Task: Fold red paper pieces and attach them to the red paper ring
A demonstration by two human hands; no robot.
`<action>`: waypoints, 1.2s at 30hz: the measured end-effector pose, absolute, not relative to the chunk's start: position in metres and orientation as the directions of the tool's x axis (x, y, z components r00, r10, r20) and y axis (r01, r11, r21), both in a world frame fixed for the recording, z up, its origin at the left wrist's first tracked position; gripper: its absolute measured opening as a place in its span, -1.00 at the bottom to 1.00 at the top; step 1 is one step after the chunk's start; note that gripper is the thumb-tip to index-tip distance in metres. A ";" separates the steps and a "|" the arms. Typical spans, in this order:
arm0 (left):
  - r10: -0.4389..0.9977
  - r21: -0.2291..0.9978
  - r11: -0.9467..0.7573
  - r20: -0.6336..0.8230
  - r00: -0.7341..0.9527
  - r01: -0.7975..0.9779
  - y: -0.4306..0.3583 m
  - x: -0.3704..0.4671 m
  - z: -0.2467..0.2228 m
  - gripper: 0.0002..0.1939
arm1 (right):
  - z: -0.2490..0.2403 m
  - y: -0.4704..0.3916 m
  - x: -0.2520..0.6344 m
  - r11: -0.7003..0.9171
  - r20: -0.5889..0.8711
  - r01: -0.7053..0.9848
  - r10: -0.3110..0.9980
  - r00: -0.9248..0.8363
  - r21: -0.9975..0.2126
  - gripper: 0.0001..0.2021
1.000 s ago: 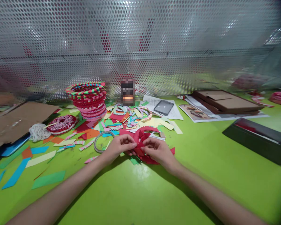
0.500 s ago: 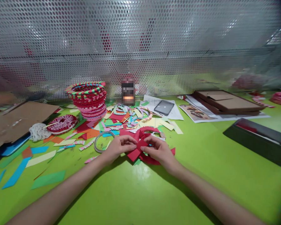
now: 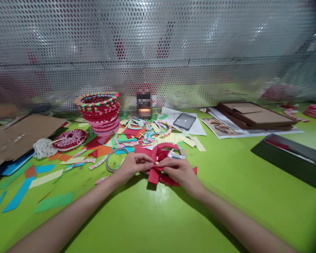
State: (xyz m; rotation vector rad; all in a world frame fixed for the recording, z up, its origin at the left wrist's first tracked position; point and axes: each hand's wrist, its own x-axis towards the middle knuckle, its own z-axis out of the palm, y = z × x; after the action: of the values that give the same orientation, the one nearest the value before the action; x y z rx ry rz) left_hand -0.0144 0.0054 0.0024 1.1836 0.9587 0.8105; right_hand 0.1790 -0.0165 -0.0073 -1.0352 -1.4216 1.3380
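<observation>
Both hands meet near the middle of the green table. My left hand (image 3: 134, 167) pinches the left side of a folded red paper strip (image 3: 154, 175). My right hand (image 3: 177, 172) has its thumb and fingers closed on the same strip from the right. One flat end of the strip hangs down between the hands. Behind and under them lies a red paper ring (image 3: 171, 145), partly hidden by my right hand. A grey tape roll (image 3: 108, 162) rests just left of my left hand.
A tall stack of paper rings (image 3: 104, 116) stands back left, beside a crocheted disc (image 3: 70, 139). Coloured paper scraps (image 3: 51, 177) spread left and centre. Further right are a phone (image 3: 184, 121), brown frames (image 3: 258, 114) and a dark box (image 3: 289, 158).
The red strip has turned and its free end now points more straight down. My right fingers have closed in and lie flatter; my left hand has barely moved.
</observation>
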 end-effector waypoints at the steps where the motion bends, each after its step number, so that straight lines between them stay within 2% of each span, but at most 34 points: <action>1: 0.901 0.978 0.209 -0.183 0.392 -0.024 0.005 -0.014 0.002 -0.72 | -0.007 -0.017 0.179 0.066 0.066 -0.008 0.966 -0.252 -0.998 -0.90; 12: 0.917 0.994 0.107 -0.111 0.382 0.031 0.007 -0.015 -0.003 -0.76 | -0.002 -0.018 0.179 0.055 0.038 0.060 0.963 -0.268 -0.997 -0.85; 18: 0.929 0.993 0.110 -0.120 0.351 0.050 0.007 -0.015 -0.004 -0.77 | 0.004 -0.021 0.178 -0.088 -0.072 -0.053 0.967 -0.243 -0.995 -0.75; 24: 0.941 0.991 0.133 -0.135 0.312 0.029 0.004 -0.014 -0.001 -0.79 | 0.004 -0.021 0.177 -0.098 -0.076 -0.075 0.965 -0.252 -0.992 -0.69; 36: 0.913 0.996 0.066 -0.083 0.400 0.055 0.007 -0.015 -0.011 -0.79 | -0.004 -0.017 0.176 -0.087 -0.075 -0.058 0.980 -0.185 -0.995 -0.68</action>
State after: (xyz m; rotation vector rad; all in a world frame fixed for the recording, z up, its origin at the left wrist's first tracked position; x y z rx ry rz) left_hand -0.0154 0.0068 -0.0107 1.3501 0.9624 0.8275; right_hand 0.1762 -0.0168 -0.0043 -1.1270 -1.2537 1.4354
